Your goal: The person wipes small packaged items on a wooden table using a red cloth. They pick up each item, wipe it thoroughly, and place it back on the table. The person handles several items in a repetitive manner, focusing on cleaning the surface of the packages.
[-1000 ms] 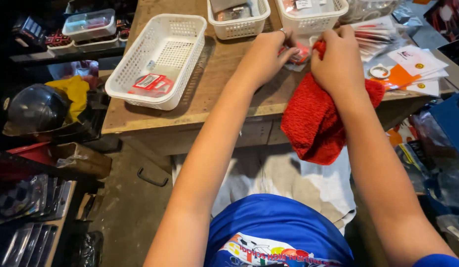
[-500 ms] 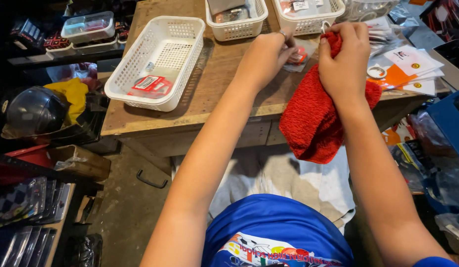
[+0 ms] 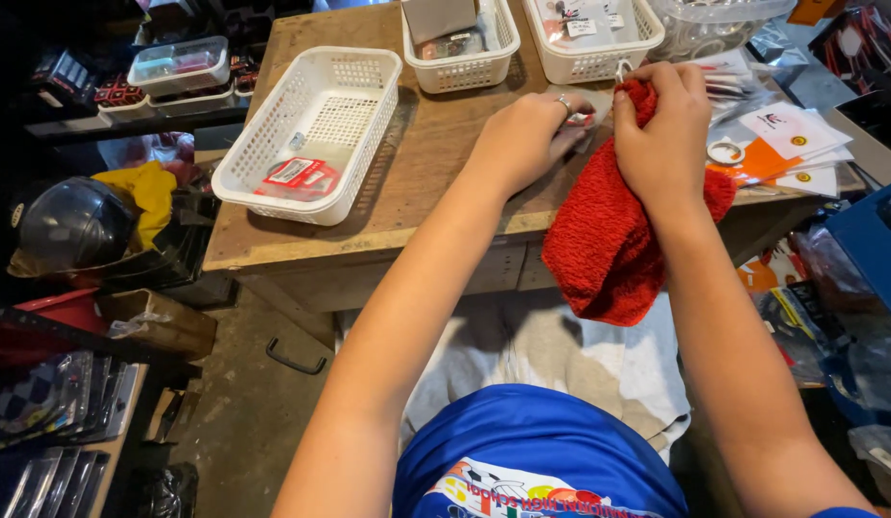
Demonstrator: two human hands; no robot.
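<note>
Right hand [image 3: 662, 129] grips the red towel [image 3: 609, 240]; left hand [image 3: 522, 139] pinches a small packet [image 3: 587, 107] beside it.

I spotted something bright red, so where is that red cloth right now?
In the head view, the red cloth hangs over the wooden table's front edge at right, gripped by the right hand, beside the left hand.

Light even, soft, from above; worktop [image 3: 426, 182] brightest, wood grain plain. White baskets [image 3: 311, 125] near overexposed, mesh detail washed at far rims. Faint shadow under near basket's right side and beneath hands. Area left of worktop dim, shelves almost black; helmet [image 3: 71, 225] carries small glare spot. Floor below worktop's near edge murky. Focus sharp mid-frame; slight softness at fingers. Wide lens bends worktop edges, stretches forearms toward bottom corners.
</note>
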